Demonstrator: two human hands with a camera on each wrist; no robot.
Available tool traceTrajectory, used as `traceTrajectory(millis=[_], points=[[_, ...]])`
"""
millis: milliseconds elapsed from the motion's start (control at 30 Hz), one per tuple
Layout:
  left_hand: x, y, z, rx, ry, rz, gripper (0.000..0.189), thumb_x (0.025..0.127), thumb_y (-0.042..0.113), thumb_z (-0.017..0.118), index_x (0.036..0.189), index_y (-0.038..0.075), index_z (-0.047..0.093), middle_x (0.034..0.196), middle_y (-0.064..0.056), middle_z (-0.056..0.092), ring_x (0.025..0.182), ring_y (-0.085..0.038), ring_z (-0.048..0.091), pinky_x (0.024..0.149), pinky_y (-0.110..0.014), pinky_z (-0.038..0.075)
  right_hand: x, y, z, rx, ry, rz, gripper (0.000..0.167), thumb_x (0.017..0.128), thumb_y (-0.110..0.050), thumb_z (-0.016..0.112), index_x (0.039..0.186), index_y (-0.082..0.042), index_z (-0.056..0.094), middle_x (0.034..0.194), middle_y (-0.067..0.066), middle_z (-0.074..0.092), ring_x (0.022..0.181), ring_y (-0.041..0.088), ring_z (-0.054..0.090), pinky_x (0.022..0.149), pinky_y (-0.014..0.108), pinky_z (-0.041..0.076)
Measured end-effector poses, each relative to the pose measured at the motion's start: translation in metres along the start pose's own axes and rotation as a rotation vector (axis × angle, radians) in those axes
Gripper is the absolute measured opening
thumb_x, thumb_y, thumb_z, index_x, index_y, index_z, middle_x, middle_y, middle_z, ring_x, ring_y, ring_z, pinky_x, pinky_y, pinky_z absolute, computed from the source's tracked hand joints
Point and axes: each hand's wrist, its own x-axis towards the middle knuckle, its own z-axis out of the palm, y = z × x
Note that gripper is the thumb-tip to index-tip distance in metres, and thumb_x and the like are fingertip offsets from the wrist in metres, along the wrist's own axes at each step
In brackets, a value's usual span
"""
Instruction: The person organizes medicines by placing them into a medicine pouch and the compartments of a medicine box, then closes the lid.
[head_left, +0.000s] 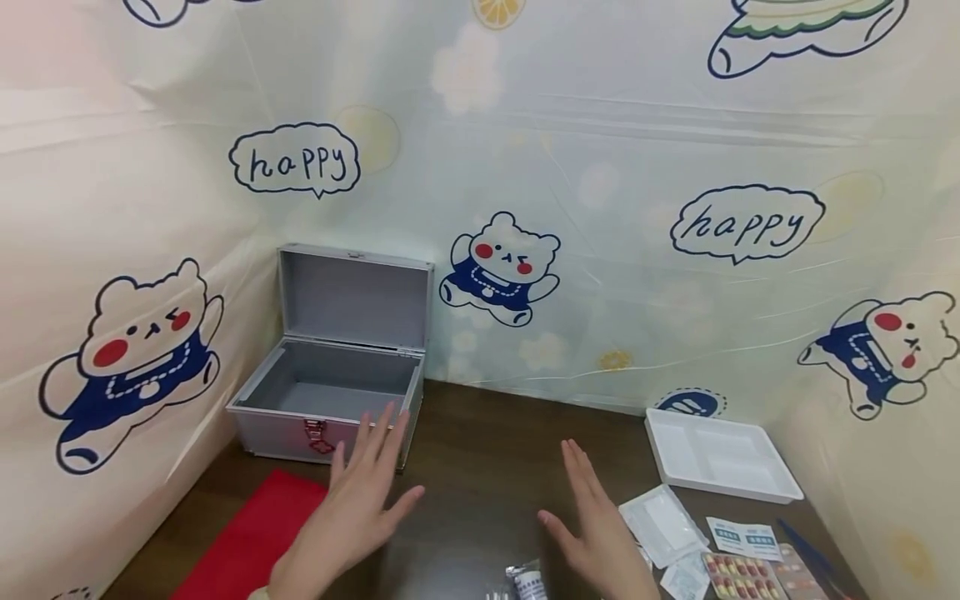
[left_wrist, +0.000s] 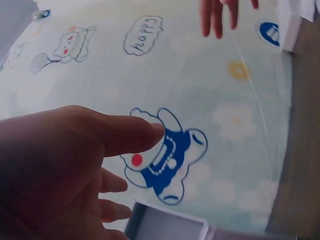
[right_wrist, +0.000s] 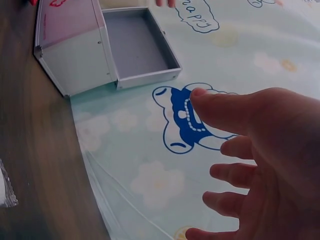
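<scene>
My left hand [head_left: 356, 508] is raised with fingers spread and nothing in it, in front of a silver metal case [head_left: 281, 433]. The case's lid [head_left: 356, 300] stands up and its grey inside shows; a red clasp [head_left: 317, 435] is on the front. Opposite, my right hand [head_left: 596, 529] is held up over the table, palm inward, fingers straight, also holding nothing. Between the hands, at the lower edge of the head view, lies a small foil-wrapped packet [head_left: 527, 581]. In the right wrist view the open case [right_wrist: 75, 55] appears beyond the thumb.
A red cloth or sheet [head_left: 255, 533] lies at left. At right stand a white compartment tray [head_left: 720, 458], a clear-wrapped white packet [head_left: 663, 525], blue-and-white packets [head_left: 744, 538], a capsule blister pack [head_left: 742, 577] and blue tweezers-like tool [head_left: 806, 546]. Printed sheeting [head_left: 600, 333] walls the table.
</scene>
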Motion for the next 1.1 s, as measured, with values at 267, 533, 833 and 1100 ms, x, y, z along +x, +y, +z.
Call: traceTrajectory(millis=[267, 533, 833, 1100], points=[[-0.032, -0.071, -0.009, 0.133, -0.287, -0.194, 0.099, 0.083, 0.043, 0.076, 0.155, 0.001, 0.023, 0.16, -0.032, 0.022, 0.139, -0.067, 0.017, 0.099, -0.083, 0.022, -0.001, -0.01, -0.002, -0.005, -0.044, 0.006, 0.084, 0.09, -0.031, 0.073, 0.157, -0.011, 0.026, 0.161, 0.016, 0.032, 0.136, 0.038, 0.05, 0.102, 0.053, 0.048], [-0.055, -0.12, 0.008, 0.17, -0.51, -0.397, 0.12, 0.067, 0.067, 0.078, 0.151, -0.003, 0.03, 0.152, -0.043, 0.023, 0.129, -0.077, 0.014, 0.09, -0.086, 0.027, -0.017, -0.007, 0.0, -0.017, -0.003, -0.075, 0.076, 0.085, -0.024, 0.077, 0.15, -0.005, 0.041, 0.149, 0.018, 0.05, 0.129, 0.034, 0.057, 0.1, 0.051, 0.05], [-0.076, -0.121, 0.022, 0.262, -0.428, -0.351, 0.081, 0.079, 0.03, 0.082, 0.135, -0.015, 0.046, 0.133, -0.049, 0.043, 0.108, -0.077, 0.042, 0.07, -0.072, 0.05, -0.031, 0.012, 0.031, 0.042, -0.312, 0.101, 0.068, 0.081, -0.028, 0.079, 0.137, 0.001, 0.052, 0.118, 0.024, 0.063, 0.1, 0.043, 0.066, 0.082, 0.059, 0.054], [-0.085, -0.118, 0.027, 0.378, -0.271, -0.116, 0.036, 0.077, 0.011, 0.079, 0.097, -0.013, 0.061, 0.089, -0.029, 0.064, 0.064, -0.037, 0.064, 0.057, -0.05, 0.058, -0.042, 0.023, 0.053, 0.027, -0.296, 0.028, 0.05, 0.078, -0.026, 0.081, 0.12, -0.006, 0.061, 0.097, 0.011, 0.068, 0.084, 0.034, 0.066, 0.069, 0.049, 0.055]])
